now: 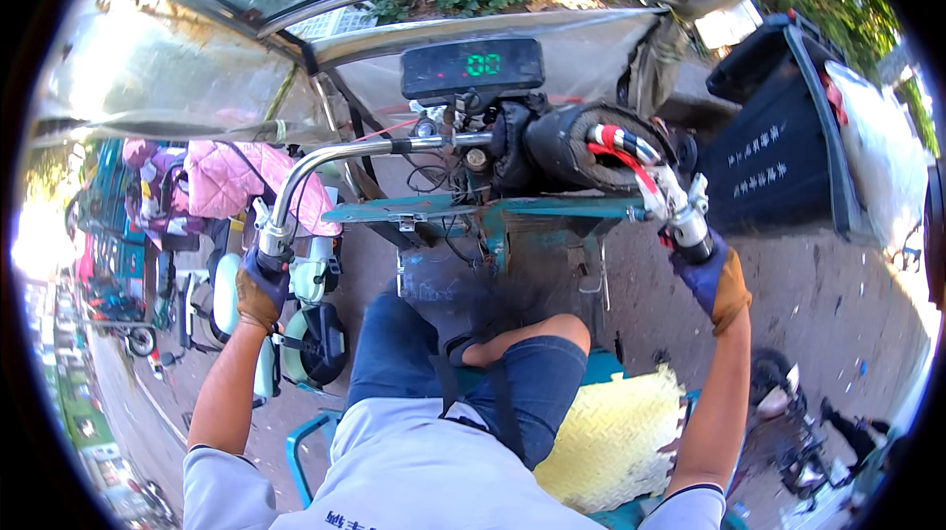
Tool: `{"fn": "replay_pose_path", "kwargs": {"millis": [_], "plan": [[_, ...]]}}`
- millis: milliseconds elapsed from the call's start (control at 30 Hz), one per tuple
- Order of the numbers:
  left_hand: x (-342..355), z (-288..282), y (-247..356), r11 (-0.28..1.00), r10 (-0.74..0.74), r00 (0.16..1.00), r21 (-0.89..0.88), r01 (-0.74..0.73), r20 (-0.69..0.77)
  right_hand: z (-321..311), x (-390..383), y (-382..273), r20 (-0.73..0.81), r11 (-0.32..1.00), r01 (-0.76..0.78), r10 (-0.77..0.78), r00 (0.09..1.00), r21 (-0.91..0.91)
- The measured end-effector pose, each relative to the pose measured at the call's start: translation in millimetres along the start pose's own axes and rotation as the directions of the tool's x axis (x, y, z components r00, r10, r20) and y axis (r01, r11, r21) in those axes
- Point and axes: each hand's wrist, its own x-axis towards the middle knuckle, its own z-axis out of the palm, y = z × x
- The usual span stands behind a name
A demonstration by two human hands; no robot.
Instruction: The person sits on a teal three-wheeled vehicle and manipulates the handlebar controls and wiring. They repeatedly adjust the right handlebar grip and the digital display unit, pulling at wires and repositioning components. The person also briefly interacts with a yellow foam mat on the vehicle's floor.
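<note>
Teal seat (603,366): partly covered by a yellow textured mat (613,441). Paved ground (798,294): a large black bin (774,161) and a pale-green scooter (309,279) are supported.

My left hand (262,294) and right hand (714,284) are gripping opposite ends of a handlebar (360,148), leaving an open gap between them over my knees (394,338). Ahead, a teal crossbar (394,211) and a rolled dark pad (559,146) are barring the middle, while a pale-green scooter (313,279) is crowding the left side. Beyond my right hand, a black bin (778,170) is standing ahead, with open pavement (838,303) stretching alongside.
</note>
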Motion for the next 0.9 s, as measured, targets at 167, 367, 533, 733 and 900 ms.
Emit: {"fn": "replay_pose_path", "kwargs": {"millis": [167, 367, 533, 733, 900], "plan": [[2, -11, 34, 0.999, -0.042, 0.999, 0.014, 0.042, -0.007, -1, -5, -17, -0.050, 0.974, -0.225, 0.223, 0.973, -0.027], [0, -4, 18, 0.999, -0.023, 0.998, -0.034, 0.021, -0.051, 15, -4, -4, -0.245, 0.986, -0.067, 0.028, 0.969, -0.155], [7, -9, 28, 0.990, 0.007, 1.000, -0.138, -0.011, -0.030, 19, -9, -14, -0.317, 0.970, -0.086, 0.010, 0.948, -0.226], [6, -13, 25, 0.989, -0.058, 0.998, -0.136, 0.058, 0.001, 32, -12, -9, -0.401, 0.974, -0.105, 0.016, 0.916, -0.201], [15, -29, 47, 0.976, -0.156, 0.986, -0.144, 0.162, 0.051, 30, -14, -12, -0.458, 0.943, -0.097, -0.063, 0.887, -0.317]]}}
